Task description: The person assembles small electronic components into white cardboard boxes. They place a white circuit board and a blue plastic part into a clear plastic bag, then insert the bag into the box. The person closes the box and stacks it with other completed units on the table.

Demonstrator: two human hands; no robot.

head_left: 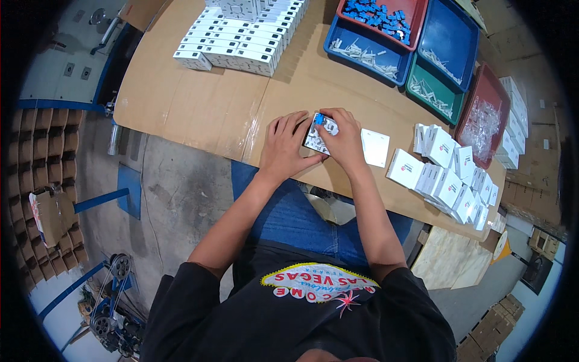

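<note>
On the cardboard-covered table in front of me lies a small white square housing (315, 143), its open inner side facing up. A blue part (319, 119) sits at its far corner. My left hand (283, 146) is curled along the housing's left side, with the thumb at the near edge. From the right, my right hand (345, 140) closes over the housing, its fingers at the far right corner by the blue part. They hide part of the inside, and any small piece under them cannot be made out. A flat white square cover plate (375, 148) rests beside my right hand.
Rows of stacked white housings (232, 48) stand at the far left. Far right are a red tray (415, 37) of blue parts, blue trays (405, 79) and a green tray (416, 99) with white pieces. White boxes (449, 187) pile up at the right near edge.
</note>
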